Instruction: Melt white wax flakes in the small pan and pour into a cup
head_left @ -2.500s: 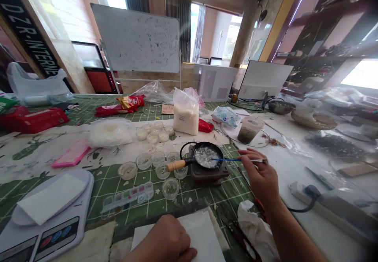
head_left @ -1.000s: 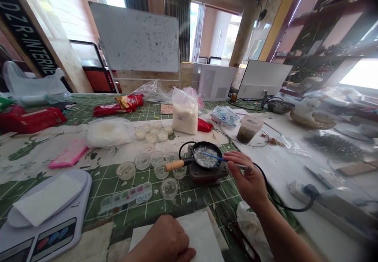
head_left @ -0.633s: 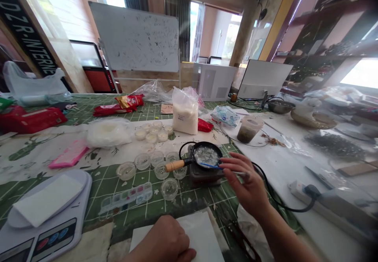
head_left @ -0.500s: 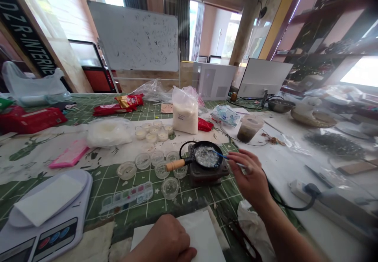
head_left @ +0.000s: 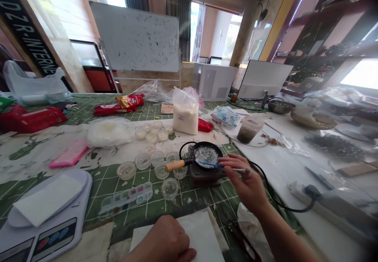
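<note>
Left hand: the left hand (head_left: pixel 169 234) lies on a white sheet (head_left: pixel 206 230) at the near edge, fingers curled; whether its grip holds anything, I cannot tell.
Left of it: a kitchen scale (head_left: pixel 84 187) bearing a folded white paper (head_left: pixel 49 199).
Right side: dark-handled scissors (head_left: pixel 246 244) beside crumpled white tissue (head_left: pixel 251 222), partly behind the forearm.
Right hand: the right hand (head_left: pixel 245 179) has a narrow grip, pinching a thin blue stick (head_left: pixel 211 164).
Stick: slanting left, its far end over the pan's pale, bubbly contents (head_left: pixel 206 154).
Pan: the small black pan (head_left: pixel 203 144) sits on a dark burner (head_left: pixel 203 180), wooden handle (head_left: pixel 175 165) pointing left above clear cups (head_left: pixel 169 188).
Farther along the bench (head_left: pixel 193 196): an upright bag of white granules (head_left: pixel 186 116).
Background: a whiteboard (head_left: pixel 136 37) with writing.
</note>
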Motion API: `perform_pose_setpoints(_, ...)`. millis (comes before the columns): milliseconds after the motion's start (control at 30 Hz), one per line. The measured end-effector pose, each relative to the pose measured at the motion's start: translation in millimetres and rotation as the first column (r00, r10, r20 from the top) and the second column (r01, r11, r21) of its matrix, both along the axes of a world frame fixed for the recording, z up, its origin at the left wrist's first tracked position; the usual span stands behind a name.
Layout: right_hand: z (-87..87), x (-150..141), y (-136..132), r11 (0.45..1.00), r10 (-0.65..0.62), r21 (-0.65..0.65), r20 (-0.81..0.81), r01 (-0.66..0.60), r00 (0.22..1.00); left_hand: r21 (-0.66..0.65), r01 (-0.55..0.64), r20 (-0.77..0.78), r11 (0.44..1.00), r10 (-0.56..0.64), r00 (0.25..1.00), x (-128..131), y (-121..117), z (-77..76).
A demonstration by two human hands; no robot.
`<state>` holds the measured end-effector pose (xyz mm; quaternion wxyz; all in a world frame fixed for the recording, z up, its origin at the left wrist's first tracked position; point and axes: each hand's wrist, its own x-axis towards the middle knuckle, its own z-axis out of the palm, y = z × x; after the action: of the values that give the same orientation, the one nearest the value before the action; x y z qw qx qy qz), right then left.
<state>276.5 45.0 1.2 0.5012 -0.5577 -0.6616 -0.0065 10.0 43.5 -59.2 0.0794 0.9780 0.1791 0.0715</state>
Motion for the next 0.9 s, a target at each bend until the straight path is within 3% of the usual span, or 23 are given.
perform_pose_setpoints(67,-1.5,-1,1,0.999,0.034,0.0,0.089,-0.034,0.995,0.002,-0.002,0.013,1.0,0.002,1.0,0,0,0.5)
perform_pose_setpoints(200,3.2,6,-2,0.979,-0.192,0.083,0.091,0.184,0.977,0.007,0.015,0.028,1.0,-0.015,1.0,0,0,1.7)
perform_pose_setpoints(267,6.8,6,-5,0.984,-0.155,0.1,0.078,0.147,0.985,0.008,0.012,0.019,1.0,-0.012,1.0,0,0,1.7)
perform_pose_setpoints(367,7.4,3,-5,0.997,-0.014,0.075,0.191,-0.001,0.981,0.005,-0.002,0.013,1.0,0.002,1.0,1,1,1.8)
perform_pose_setpoints(433,6.1,2,-3,0.996,-0.056,0.079,0.253,0.037,0.966,-0.008,0.002,0.017,1.0,-0.002,1.0,1,1,2.1)
perform_pose_setpoints(533,7.1,6,-3,0.974,-0.208,0.131,0.18,0.186,0.961,-0.026,0.012,0.008,1.0,-0.011,1.0,1,0,3.2)
perform_pose_setpoints(600,9.2,7,-4,0.982,-0.162,0.118,0.124,0.148,0.979,-0.027,0.012,0.0,1.0,-0.012,1.0,1,1,3.7)
perform_pose_setpoints(700,10.0,6,-5,0.997,0.001,0.08,0.162,-0.014,0.987,-0.025,0.009,-0.002,1.0,-0.009,1.0,1,1,3.6)
perform_pose_setpoints(800,9.4,8,-4,0.991,-0.104,0.101,0.187,0.086,0.977,-0.02,0.005,0.0,1.0,-0.005,1.0,2,1,3.4)
perform_pose_setpoints(900,10.8,9,-4,0.983,-0.162,0.096,0.085,0.154,0.983,-0.029,0.012,-0.008,1.0,-0.012,1.0,2,1,4.1)
